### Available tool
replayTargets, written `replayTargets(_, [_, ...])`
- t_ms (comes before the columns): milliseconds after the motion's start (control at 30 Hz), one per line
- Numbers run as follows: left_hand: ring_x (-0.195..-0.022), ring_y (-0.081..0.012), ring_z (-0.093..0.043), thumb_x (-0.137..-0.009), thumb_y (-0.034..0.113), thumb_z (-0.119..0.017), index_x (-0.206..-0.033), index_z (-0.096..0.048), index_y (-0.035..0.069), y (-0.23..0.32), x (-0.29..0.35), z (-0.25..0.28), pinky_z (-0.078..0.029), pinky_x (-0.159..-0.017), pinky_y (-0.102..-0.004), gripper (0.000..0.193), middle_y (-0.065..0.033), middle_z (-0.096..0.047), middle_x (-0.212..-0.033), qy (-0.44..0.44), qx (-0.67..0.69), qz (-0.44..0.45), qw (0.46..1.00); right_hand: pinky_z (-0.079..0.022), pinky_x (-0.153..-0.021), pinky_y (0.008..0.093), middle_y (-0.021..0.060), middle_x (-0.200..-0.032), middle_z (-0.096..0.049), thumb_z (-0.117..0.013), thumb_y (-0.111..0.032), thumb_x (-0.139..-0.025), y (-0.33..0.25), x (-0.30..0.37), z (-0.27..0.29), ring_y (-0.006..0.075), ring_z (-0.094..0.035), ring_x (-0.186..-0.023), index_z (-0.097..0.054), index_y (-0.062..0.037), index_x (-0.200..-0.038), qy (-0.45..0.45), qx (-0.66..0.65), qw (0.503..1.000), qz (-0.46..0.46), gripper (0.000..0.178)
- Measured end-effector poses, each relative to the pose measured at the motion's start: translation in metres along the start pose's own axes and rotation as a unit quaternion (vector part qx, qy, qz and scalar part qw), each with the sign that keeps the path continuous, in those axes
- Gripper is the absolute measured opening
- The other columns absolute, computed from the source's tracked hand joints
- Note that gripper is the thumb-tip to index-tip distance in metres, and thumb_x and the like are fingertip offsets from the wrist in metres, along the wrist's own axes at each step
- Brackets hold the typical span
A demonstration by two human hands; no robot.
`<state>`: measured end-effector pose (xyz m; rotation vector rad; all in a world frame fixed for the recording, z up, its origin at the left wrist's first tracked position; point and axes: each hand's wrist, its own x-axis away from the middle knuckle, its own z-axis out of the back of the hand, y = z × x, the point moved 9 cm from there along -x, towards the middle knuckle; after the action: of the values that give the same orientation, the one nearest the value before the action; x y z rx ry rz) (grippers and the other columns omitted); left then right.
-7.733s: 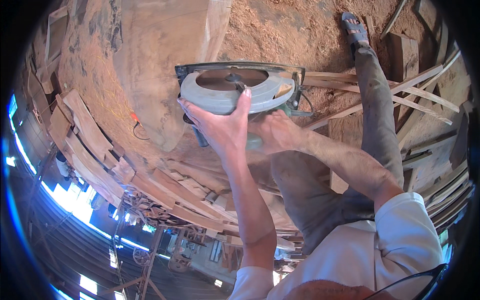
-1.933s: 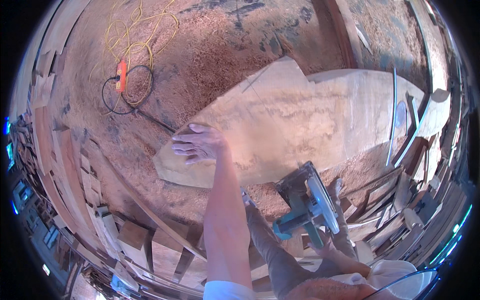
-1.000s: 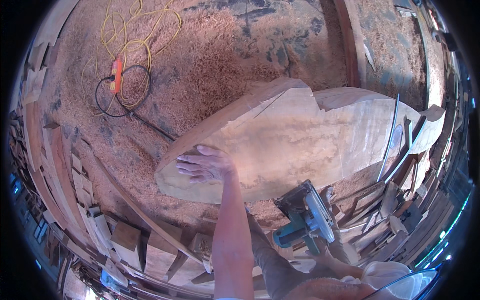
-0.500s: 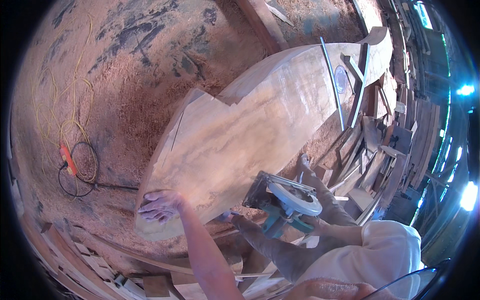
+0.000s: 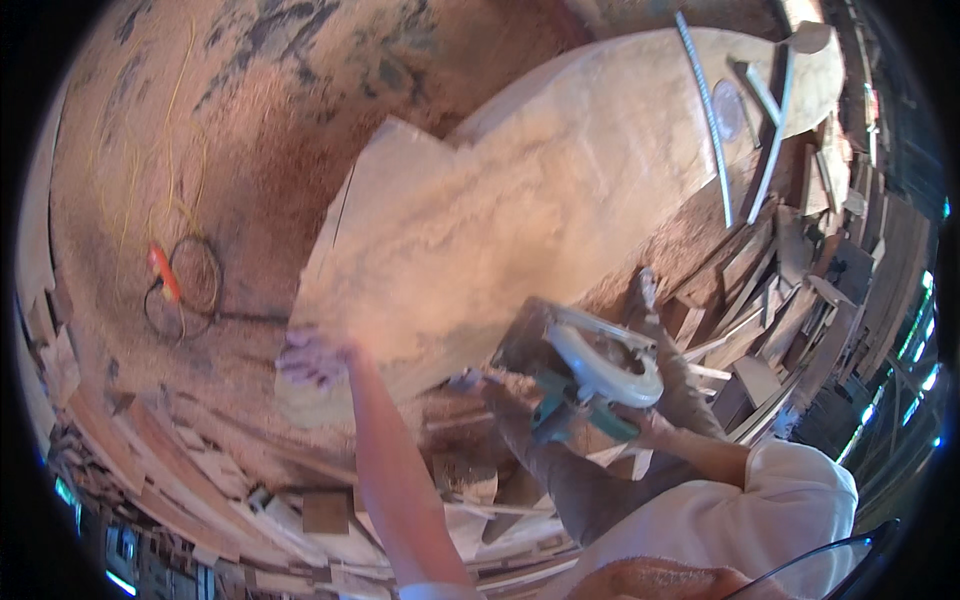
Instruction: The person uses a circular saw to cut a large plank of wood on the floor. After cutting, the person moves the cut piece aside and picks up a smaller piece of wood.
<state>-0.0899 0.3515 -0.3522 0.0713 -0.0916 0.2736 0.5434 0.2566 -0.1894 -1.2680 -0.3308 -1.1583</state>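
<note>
A large pale wooden slab (image 5: 480,235), curved along its sides and notched at the far left edge, lies on the sawdust-strewn ground. My left hand (image 5: 318,360) rests flat on its near left end, fingers spread. A short dark line (image 5: 343,205) runs near the slab's left edge. In my right hand (image 5: 655,430) is a circular saw (image 5: 592,375) with a teal body and a pale guard. The saw is at the slab's near side, tilted, its base plate toward the wood; whether they touch I cannot tell. My right fingers are partly hidden behind the saw.
On the slab's far right end lie a metal ruler (image 5: 707,115), a dark angled tool (image 5: 775,135) and a round clear disc (image 5: 729,110). Wood offcuts (image 5: 770,260) heap at the right. A yellow cord (image 5: 172,130) and an orange connector (image 5: 164,272) lie at the left.
The whole view has shifted, with the slab's far end now higher and further right in the picture. My left hand stays on the slab, and my right still grips the saw.
</note>
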Motion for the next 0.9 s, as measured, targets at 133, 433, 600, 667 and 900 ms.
replayTargets(133, [-0.168,-0.0425,-0.010,-0.109,0.069,-0.026,-0.176,-0.013,0.010,0.028,0.018,0.006,-0.008,-0.130,-0.0696,0.090,-0.0189,-0.009,-0.183,-0.009,0.025,-0.018,0.999,-0.052,-0.110,0.0531,0.0164,-0.140,-0.067,-0.093,-0.015,-0.070,0.001,-0.002,0.008,0.0414,-0.063,-0.132,-0.067,-0.0126,-0.134,-0.016,-0.063,0.998,0.018,0.069])
replayTargets(433, [-0.141,-0.0454,-0.054,-0.114,0.046,-0.048,-0.157,-0.041,-0.010,0.015,0.066,0.110,-0.042,-0.119,-0.0594,0.071,-0.0362,-0.048,-0.155,-0.224,0.373,-0.302,0.848,-0.060,-0.083,0.0482,0.0145,-0.097,-0.080,-0.088,-0.019,-0.080,-0.037,-0.013,0.037,0.0362,-0.078,-0.090,-0.076,-0.0063,-0.115,0.111,-0.081,0.984,0.118,0.039])
replayTargets(600, [-0.105,-0.0295,-0.065,-0.100,0.022,-0.071,-0.121,-0.066,0.000,-0.069,0.384,0.274,-0.053,-0.092,-0.0465,0.031,-0.0135,-0.065,-0.115,-0.194,0.236,-0.728,0.613,-0.057,-0.093,0.0433,0.0168,-0.109,-0.077,-0.088,-0.025,-0.082,-0.039,-0.009,0.011,0.0308,-0.075,-0.106,-0.072,-0.0054,-0.124,0.109,-0.099,0.981,0.125,0.049])
replayTargets(667, [-0.100,-0.0252,-0.065,-0.093,0.015,-0.079,-0.113,-0.071,0.006,-0.108,0.509,0.278,-0.052,-0.091,-0.0436,0.023,-0.0059,-0.066,-0.107,-0.271,0.170,-0.816,0.482,-0.054,-0.100,0.0415,0.0160,-0.121,-0.073,-0.088,-0.031,-0.085,-0.017,-0.014,-0.039,0.0270,-0.069,-0.116,-0.068,-0.0054,-0.132,0.174,-0.159,0.957,0.172,0.056])
replayTargets(900, [-0.109,-0.0277,-0.061,-0.089,0.032,-0.083,-0.110,-0.079,0.006,-0.133,0.608,0.167,-0.046,-0.092,-0.0429,0.034,-0.0058,-0.068,-0.110,-0.166,-0.164,-0.827,0.511,-0.046,-0.113,0.0401,0.0102,-0.133,-0.065,-0.087,-0.051,-0.089,-0.018,-0.057,-0.092,0.0241,-0.057,-0.123,-0.060,-0.0061,-0.143,0.078,-0.614,0.784,0.048,0.075])
